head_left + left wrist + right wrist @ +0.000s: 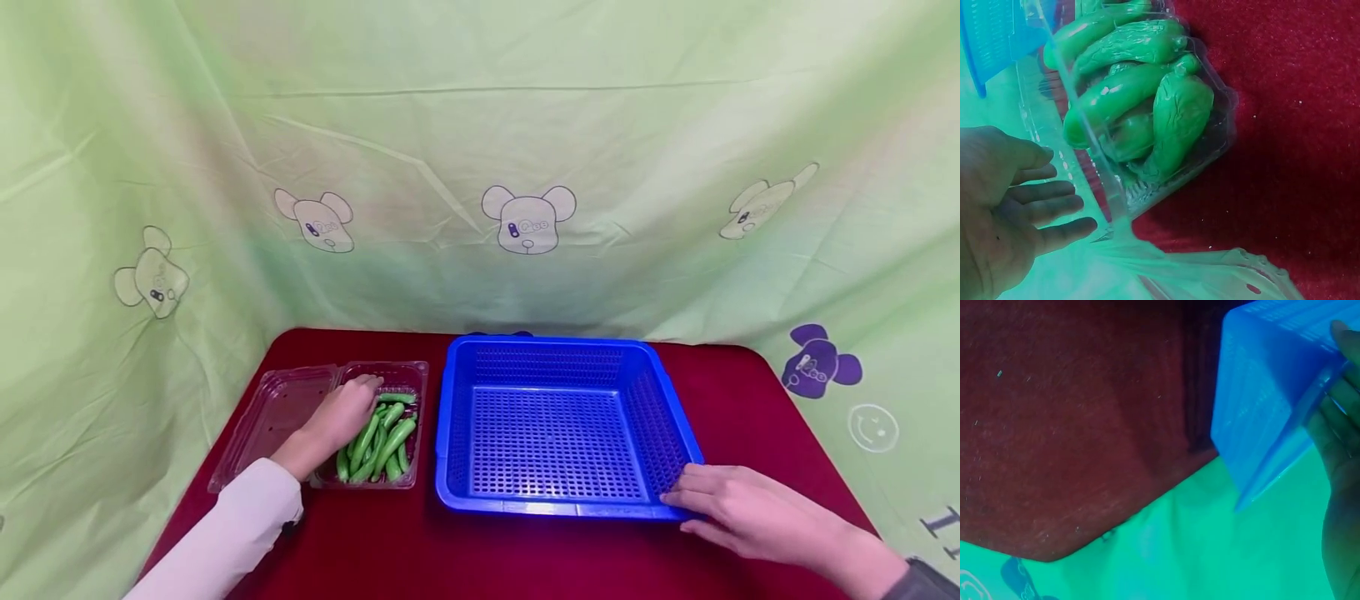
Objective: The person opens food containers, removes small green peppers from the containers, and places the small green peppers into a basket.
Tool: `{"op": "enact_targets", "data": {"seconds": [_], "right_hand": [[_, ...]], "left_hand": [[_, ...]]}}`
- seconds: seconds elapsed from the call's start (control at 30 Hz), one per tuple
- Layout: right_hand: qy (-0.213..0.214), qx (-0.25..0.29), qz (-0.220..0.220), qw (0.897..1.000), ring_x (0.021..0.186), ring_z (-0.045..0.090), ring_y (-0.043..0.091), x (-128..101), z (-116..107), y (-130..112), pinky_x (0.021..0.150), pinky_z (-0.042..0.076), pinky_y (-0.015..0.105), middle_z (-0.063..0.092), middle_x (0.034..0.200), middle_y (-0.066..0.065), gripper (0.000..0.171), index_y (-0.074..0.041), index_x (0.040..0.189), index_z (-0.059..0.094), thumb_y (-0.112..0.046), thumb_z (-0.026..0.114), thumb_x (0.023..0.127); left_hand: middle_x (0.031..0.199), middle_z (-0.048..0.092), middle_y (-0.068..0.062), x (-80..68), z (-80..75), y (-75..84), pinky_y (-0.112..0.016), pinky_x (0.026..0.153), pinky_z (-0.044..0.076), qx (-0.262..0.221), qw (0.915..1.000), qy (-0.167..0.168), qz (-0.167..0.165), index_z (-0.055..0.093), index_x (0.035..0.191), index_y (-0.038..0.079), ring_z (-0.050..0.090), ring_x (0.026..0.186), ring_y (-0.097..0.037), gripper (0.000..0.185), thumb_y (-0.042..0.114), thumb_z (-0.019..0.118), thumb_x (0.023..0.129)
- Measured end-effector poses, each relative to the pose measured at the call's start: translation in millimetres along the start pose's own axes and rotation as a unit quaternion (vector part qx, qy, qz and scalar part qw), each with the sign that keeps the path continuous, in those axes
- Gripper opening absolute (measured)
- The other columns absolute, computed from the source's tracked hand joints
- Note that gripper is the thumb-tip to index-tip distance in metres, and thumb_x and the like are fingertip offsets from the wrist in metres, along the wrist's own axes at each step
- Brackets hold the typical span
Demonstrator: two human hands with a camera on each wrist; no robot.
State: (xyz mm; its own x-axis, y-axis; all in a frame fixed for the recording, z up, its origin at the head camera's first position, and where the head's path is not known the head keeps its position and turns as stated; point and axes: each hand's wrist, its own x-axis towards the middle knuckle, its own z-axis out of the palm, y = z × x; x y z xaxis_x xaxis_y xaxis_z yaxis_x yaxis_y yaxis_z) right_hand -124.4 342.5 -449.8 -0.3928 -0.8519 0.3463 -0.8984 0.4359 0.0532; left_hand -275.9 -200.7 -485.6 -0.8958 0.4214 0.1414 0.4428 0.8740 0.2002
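Left hand [341,417] hovers open, fingers straight, over green peppers [378,442] in a clear clamshell box [375,421] on the left of the red worktop [390,542]. Right hand [738,504], fingers flat, touches the near right corner of the blue basket [558,500] beside the box.

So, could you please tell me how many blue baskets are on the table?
1. The blue basket sits right of the clear box, the right hand touching its near corner.
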Motion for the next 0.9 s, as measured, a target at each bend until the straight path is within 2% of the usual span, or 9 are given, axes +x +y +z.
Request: {"op": "enact_targets", "data": {"seconds": [0.1, 0.3, 0.43, 0.63, 0.77, 0.9], "right_hand": [[0.005, 0.011, -0.002, 1.000, 0.087, 0.053, -0.006, -1, 1, 0, 0.074, 0.043, 0.009, 0.059, 0.095, -0.020, 0.020, -0.024, 0.108, 0.073, -0.038, 0.060, 0.102], [-0.007, 0.023, 0.024, 0.999, 0.087, 0.052, -0.009, 0, 0, -1, 0.075, 0.042, 0.006, 0.058, 0.095, -0.024, 0.018, -0.027, 0.108, 0.072, -0.040, 0.061, 0.102], [-0.014, 0.024, 0.028, 0.999, 0.086, 0.051, -0.009, 1, -1, -2, 0.074, 0.041, 0.004, 0.057, 0.094, -0.024, 0.022, -0.026, 0.107, 0.073, -0.041, 0.058, 0.103], [-0.027, 0.019, 0.030, 0.999, 0.083, 0.050, -0.009, 3, -2, -4, 0.072, 0.039, 0.002, 0.056, 0.091, -0.023, 0.026, -0.024, 0.105, 0.074, -0.043, 0.056, 0.103], [-0.029, 0.020, 0.035, 0.999, 0.083, 0.050, -0.009, 3, -2, -4, 0.071, 0.039, 0.003, 0.056, 0.091, -0.023, 0.026, -0.024, 0.105, 0.075, -0.043, 0.057, 0.103], [-0.025, 0.024, 0.044, 0.998, 0.084, 0.051, -0.009, 2, -2, -5, 0.073, 0.041, 0.004, 0.058, 0.093, -0.023, 0.027, -0.024, 0.106, 0.074, -0.043, 0.055, 0.103]], "left_hand": [[0.123, 0.069, -0.025, 3.7, 2.4, -1.1, -0.049, 0.094, 0.058, -0.003, 0.9999, 0.000, 0.016, 0.066, 0.126, -0.008, 0.068, 0.114, -0.040, 0.030, -0.002, 0.058, 0.098], [0.096, 0.074, -0.015, 12.8, 8.7, -6.1, -0.042, 0.075, 0.061, 0.044, 0.9960, -0.004, 0.078, 0.073, 0.106, -0.001, 0.073, 0.093, -0.032, 0.027, -0.015, 0.059, 0.088], [0.095, 0.073, -0.015, 15.5, 14.1, -10.6, -0.041, 0.073, 0.061, 0.073, 0.9919, -0.026, 0.100, 0.073, 0.100, 0.000, 0.072, 0.090, -0.032, 0.026, -0.017, 0.059, 0.087], [0.101, 0.072, -0.017, 19.4, 23.6, -16.5, -0.045, 0.075, 0.061, 0.096, 0.9904, -0.027, 0.095, 0.072, 0.099, 0.001, 0.072, 0.092, -0.034, 0.024, -0.014, 0.059, 0.087], [0.099, 0.070, -0.017, 22.8, 21.7, -16.5, -0.045, 0.072, 0.061, 0.092, 0.9926, 0.005, 0.078, 0.072, 0.096, 0.001, 0.071, 0.088, -0.036, 0.025, -0.017, 0.060, 0.082], [0.093, 0.065, -0.013, 28.3, 12.0, -12.6, -0.044, 0.066, 0.061, 0.072, 0.9947, 0.046, 0.057, 0.073, 0.095, 0.000, 0.071, 0.082, -0.033, 0.025, -0.018, 0.063, 0.080]]}}
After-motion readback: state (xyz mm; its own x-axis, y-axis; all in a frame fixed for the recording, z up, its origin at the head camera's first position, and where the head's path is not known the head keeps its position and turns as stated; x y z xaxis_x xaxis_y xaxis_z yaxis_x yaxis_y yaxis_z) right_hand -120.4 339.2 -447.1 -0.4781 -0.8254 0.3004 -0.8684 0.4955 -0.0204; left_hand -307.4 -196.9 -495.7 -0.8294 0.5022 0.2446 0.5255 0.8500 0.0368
